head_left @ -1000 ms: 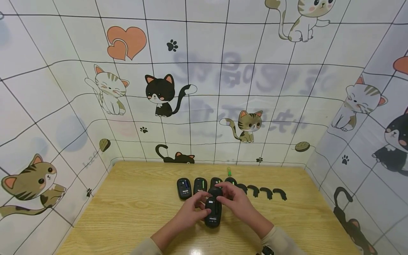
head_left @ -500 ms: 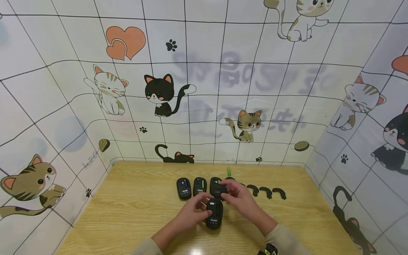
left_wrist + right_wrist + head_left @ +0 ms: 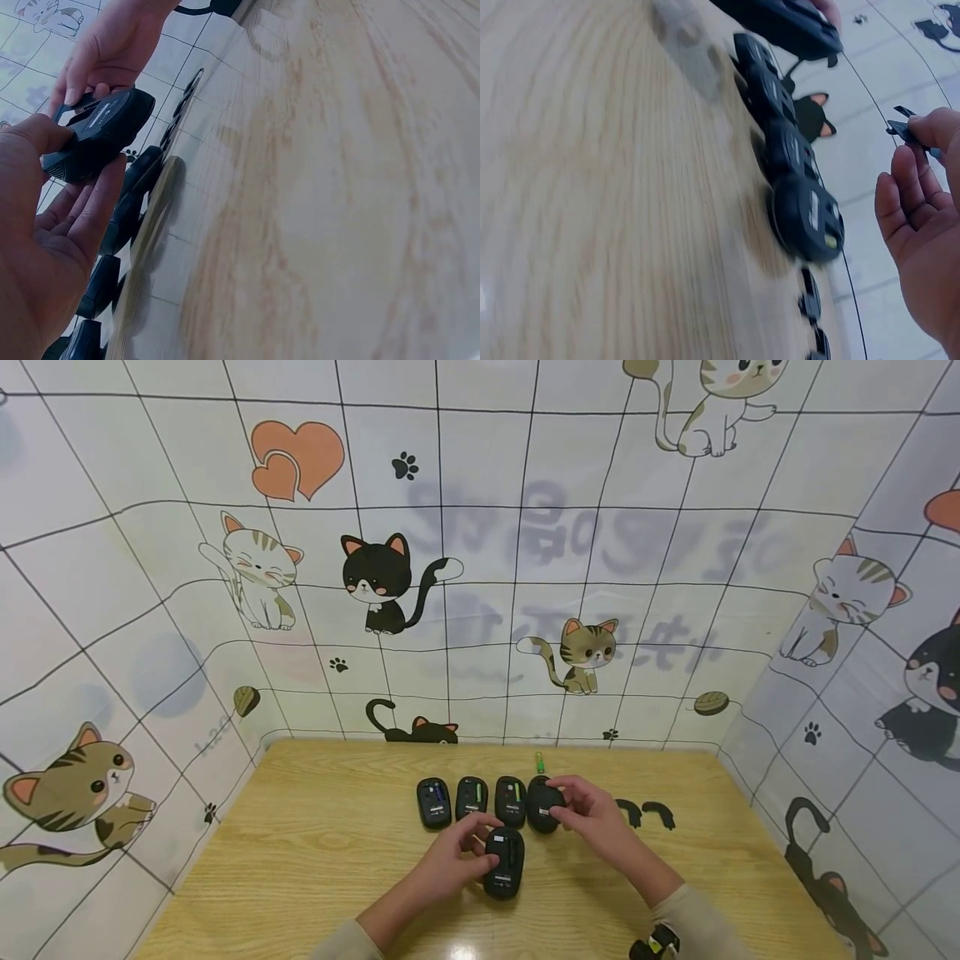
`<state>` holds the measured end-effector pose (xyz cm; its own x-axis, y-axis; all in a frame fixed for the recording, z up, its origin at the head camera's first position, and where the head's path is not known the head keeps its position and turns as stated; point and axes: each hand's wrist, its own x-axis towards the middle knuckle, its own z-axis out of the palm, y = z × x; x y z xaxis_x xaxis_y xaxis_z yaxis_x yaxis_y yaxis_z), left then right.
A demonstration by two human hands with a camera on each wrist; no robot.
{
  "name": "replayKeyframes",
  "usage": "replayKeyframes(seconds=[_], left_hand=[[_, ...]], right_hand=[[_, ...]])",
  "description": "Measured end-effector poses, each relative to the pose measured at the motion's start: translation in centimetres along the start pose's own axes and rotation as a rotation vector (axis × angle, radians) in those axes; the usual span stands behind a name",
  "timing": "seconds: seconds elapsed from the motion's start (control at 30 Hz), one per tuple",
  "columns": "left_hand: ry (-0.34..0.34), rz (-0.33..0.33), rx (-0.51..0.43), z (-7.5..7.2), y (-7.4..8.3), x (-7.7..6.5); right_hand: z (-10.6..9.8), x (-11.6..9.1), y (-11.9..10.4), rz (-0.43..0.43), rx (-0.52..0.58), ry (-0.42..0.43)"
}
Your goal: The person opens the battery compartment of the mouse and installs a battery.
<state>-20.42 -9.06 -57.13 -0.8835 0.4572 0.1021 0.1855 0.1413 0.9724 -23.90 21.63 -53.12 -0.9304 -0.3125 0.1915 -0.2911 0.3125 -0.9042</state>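
Observation:
My left hand (image 3: 453,856) holds a black computer mouse (image 3: 504,864) by its left side, underside up, with a long dark slot facing me. In the left wrist view, the thumb and fingers grip this mouse (image 3: 105,135) at one end, raised over the table. My right hand (image 3: 592,814) is further right, its fingertips overlapping another upturned mouse (image 3: 542,810) in the head view. The right wrist view shows the right thumb and fingers pinching a small black curved cover (image 3: 901,130). From the head, that cover hardly stands out against the black mouse behind it.
Three more upturned mice, such as the leftmost one (image 3: 433,803), stand in a row with coloured batteries showing. A green battery (image 3: 539,762) lies behind the row. Curved black covers (image 3: 658,814) lie to the right on the wooden table (image 3: 315,860). Cat-print cloth walls surround the back.
My right hand has moved away from the held mouse to the right, carrying the curved cover. The left hand keeps its grip, nearly still. Some covers on the table are now behind the right hand.

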Motion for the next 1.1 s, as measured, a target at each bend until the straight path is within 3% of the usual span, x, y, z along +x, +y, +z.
replayKeyframes(seconds=[1.1], left_hand=[[0.021, -0.024, -0.023, -0.1, 0.5, 0.0]], right_hand=[[-11.9, -2.5, 5.7, 0.114, -0.187, 0.056]])
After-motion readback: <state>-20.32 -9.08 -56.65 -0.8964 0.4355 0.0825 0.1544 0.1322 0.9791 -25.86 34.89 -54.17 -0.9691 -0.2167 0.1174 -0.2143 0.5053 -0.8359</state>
